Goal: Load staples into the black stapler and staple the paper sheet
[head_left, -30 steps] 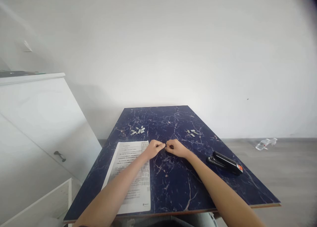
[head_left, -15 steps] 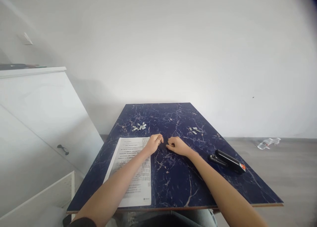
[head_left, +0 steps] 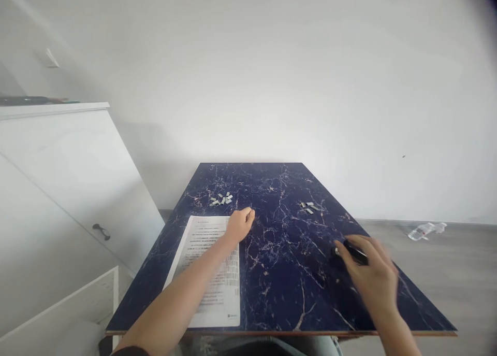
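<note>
My left hand [head_left: 240,225] rests at the top right corner of a printed sheet [head_left: 213,304], its fingers curled closed; what they hold, if anything, is hidden. Over at the right, my right hand [head_left: 375,273] arches above a black stapler [head_left: 356,253]. Its thumb and fingers are apart on either side of the stapler, slightly blurred, and the hand covers most of it. Beyond my left hand lies a small pile of short silvery strips [head_left: 222,199] that look like staples. A smaller group of similar strips [head_left: 309,207] lies farther right.
The dark blue marbled table [head_left: 279,288] reaches back to a white wall. A white cabinet [head_left: 77,180] with a dark handle stands on the left. On the grey floor at the right lies a clear plastic wrapper [head_left: 425,231].
My hands, close together a second ago, have parted. My right hand has swung right and toward me, over the stapler. My left hand stays by the sheet's corner, fingers curled. The view shifted slightly.
</note>
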The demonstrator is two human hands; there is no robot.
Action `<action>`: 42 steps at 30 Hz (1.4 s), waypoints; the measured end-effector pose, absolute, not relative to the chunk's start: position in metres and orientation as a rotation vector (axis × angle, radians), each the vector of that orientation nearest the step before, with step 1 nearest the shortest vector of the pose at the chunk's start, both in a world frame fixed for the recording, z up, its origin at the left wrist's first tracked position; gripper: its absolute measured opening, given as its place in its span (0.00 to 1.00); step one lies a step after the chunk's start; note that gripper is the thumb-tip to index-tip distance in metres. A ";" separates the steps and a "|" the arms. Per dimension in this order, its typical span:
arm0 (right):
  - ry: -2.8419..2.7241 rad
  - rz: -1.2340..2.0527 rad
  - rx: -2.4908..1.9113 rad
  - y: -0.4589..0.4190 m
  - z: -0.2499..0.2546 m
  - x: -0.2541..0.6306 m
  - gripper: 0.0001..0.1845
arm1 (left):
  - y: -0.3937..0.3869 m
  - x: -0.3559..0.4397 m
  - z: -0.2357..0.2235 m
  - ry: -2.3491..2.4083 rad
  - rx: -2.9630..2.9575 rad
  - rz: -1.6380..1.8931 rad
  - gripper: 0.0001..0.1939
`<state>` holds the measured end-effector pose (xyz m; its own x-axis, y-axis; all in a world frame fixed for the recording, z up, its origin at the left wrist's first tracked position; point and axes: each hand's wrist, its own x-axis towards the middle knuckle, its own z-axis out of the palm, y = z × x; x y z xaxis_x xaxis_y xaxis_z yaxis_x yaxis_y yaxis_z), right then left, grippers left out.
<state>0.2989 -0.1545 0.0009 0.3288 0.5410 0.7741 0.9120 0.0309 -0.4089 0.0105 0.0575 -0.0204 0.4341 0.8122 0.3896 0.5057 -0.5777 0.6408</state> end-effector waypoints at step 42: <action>-1.721 0.451 -1.476 0.015 -0.027 0.262 0.14 | 0.097 -0.030 -0.013 1.381 2.119 1.018 0.02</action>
